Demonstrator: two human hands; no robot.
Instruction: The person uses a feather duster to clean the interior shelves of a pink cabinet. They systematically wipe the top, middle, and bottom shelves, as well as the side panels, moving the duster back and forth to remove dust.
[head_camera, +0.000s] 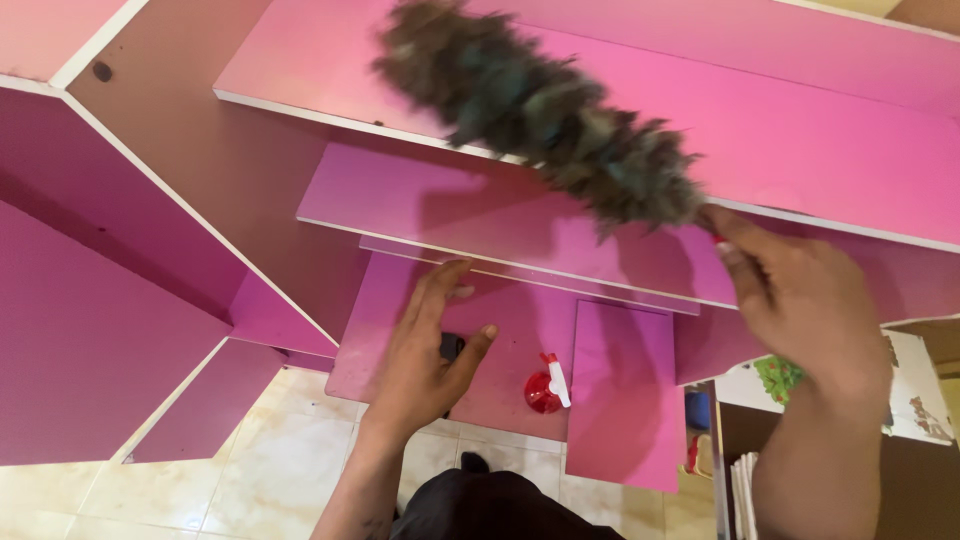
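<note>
- Head view: I look down over a set of pink shelves (560, 215) with white edges, stepped one below another.
- My right hand (800, 300) is raised on the right side, its grip clamped around the handle of a feather duster (545, 105); only a small red bit of the handle shows at the fingers.
- The duster's dark, grey-green feather head stretches up and to the left from that hand, lying across the front white edge of the upper shelf (620, 100). The feathers look blurred.
- My left hand (425, 350) lies flat on the lowest pink shelf (510, 330), near its left end, fingers spread apart and thumb out to the right, gripping nothing that I can make out.
- A small dark object (452, 345) sits just under the left palm beside the thumb; I cannot tell what it is.
- A red spray bottle (546, 388) with a white trigger top rests on the same lowest shelf, near its front edge, just to the right of the left hand and apart from it.
- Below the shelves, a pale tiled floor (260, 460) shows.
- At the lower right edge, some printed paper or books (915, 395) stand beside the shelves.
</note>
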